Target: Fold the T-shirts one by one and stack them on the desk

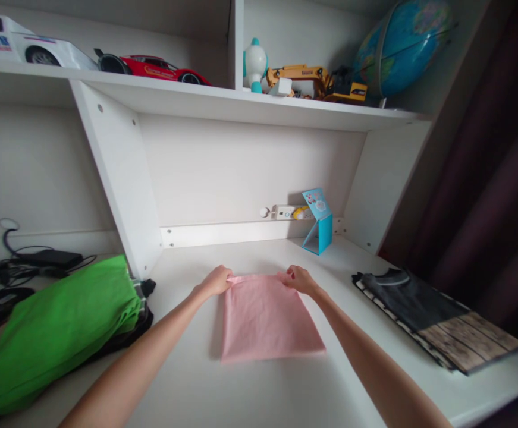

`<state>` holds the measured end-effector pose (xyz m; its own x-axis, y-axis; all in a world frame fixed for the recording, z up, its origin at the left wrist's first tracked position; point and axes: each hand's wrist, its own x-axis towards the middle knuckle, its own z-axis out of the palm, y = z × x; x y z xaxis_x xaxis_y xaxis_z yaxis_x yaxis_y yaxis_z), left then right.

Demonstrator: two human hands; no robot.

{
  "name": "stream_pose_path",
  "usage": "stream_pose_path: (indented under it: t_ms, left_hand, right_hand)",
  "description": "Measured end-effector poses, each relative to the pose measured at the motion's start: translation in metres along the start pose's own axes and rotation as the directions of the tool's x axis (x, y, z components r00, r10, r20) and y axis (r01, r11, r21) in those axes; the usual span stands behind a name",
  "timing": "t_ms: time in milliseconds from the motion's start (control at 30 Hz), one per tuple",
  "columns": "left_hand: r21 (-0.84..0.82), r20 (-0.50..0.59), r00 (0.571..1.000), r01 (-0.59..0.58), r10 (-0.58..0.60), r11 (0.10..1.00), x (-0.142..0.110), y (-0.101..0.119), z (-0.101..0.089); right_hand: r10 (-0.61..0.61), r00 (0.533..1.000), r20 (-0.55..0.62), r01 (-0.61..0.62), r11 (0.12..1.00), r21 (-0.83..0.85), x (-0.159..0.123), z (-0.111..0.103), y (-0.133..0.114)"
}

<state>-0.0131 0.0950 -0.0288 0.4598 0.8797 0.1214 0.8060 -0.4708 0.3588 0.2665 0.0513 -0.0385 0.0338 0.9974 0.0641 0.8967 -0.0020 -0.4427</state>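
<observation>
A folded pink cloth (267, 321) lies flat on the white desk (250, 392) in front of me. My left hand (216, 280) pinches the cloth's far left corner, fingers closed on the fabric. My right hand (298, 278) grips the far right corner the same way. Both forearms reach forward from the bottom of the view, one on each side of the cloth.
A green garment (57, 327) lies on dark clothing at the left, with black cables (22, 264) behind it. A folded dark printed garment (432, 321) sits at the right. A blue stand (319, 229) and power strip (285, 212) are at the back. Toy cars and a globe (401, 47) stand on the shelf above.
</observation>
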Motion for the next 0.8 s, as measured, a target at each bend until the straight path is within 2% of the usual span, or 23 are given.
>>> stream_pose_path:
  t_ms: [67,133,233,300,367,400,467,500,533,600,633,667,700,733,800]
  left_hand:
    - [0.012,-0.01,1.0,-0.007,0.008,1.0,-0.001,0.004,-0.002]
    - [0.006,-0.024,0.999,-0.023,0.024,1.0,-0.001,0.009,-0.009]
    - [-0.03,-0.074,0.994,-0.076,0.074,0.997,0.001,0.023,-0.034]
    - [-0.096,-0.19,0.973,-0.151,0.131,0.984,0.002,0.037,-0.059]
    - [-0.177,-0.341,0.922,-0.255,0.184,0.951,0.0,0.052,-0.086]
    - [-0.213,-0.4,0.894,-0.306,0.203,0.928,-0.002,0.059,-0.098]
    - [-0.259,-0.448,0.862,-0.379,0.237,0.888,-0.007,0.067,-0.115]
    - [-0.269,-0.433,0.863,-0.4,0.261,0.876,-0.009,0.066,-0.119]
    - [-0.265,-0.388,0.875,-0.406,0.289,0.875,-0.012,0.063,-0.119]
    - [-0.197,-0.209,0.925,-0.358,0.318,0.913,-0.015,0.049,-0.112]
    - [-0.132,-0.092,0.951,-0.306,0.295,0.943,-0.016,0.04,-0.106]
    - [-0.057,0.023,0.968,-0.249,0.25,0.967,-0.016,0.032,-0.098]
    - [0.014,0.121,0.974,-0.197,0.194,0.98,-0.018,0.026,-0.09]
    - [0.065,0.191,0.971,-0.162,0.147,0.985,-0.019,0.022,-0.082]
    - [0.099,0.261,0.957,-0.155,0.125,0.983,-0.025,0.026,-0.069]
  right_hand:
    - [-0.016,0.999,-0.039,0.016,1.0,0.015,-0.004,-0.004,-0.002]
    - [-0.044,0.995,-0.087,0.048,0.998,0.042,-0.008,-0.016,-0.005]
    - [-0.089,0.977,-0.196,0.107,0.99,0.087,-0.019,-0.055,-0.014]
    - [-0.117,0.95,-0.29,0.154,0.982,0.109,-0.034,-0.089,-0.023]
    - [-0.18,0.881,-0.438,0.258,0.958,0.123,-0.058,-0.119,-0.036]
    - [-0.224,0.821,-0.525,0.328,0.938,0.112,-0.074,-0.13,-0.045]
    - [-0.324,0.69,-0.647,0.456,0.889,0.041,-0.111,-0.142,-0.063]
    - [-0.384,0.66,-0.646,0.504,0.864,0.001,-0.13,-0.143,-0.073]
    - [-0.449,0.674,-0.586,0.541,0.841,-0.022,-0.147,-0.142,-0.081]
    - [-0.587,0.75,-0.305,0.62,0.785,0.014,-0.176,-0.135,-0.095]
    - [-0.637,0.76,-0.129,0.647,0.759,0.066,-0.184,-0.131,-0.098]
    - [-0.661,0.75,0.022,0.654,0.747,0.122,-0.189,-0.127,-0.098]
    - [-0.658,0.743,0.12,0.64,0.751,0.163,-0.188,-0.123,-0.095]
    - [-0.634,0.755,0.164,0.61,0.772,0.179,-0.184,-0.119,-0.09]
    - [-0.536,0.829,0.161,0.518,0.843,0.143,-0.167,-0.109,-0.07]
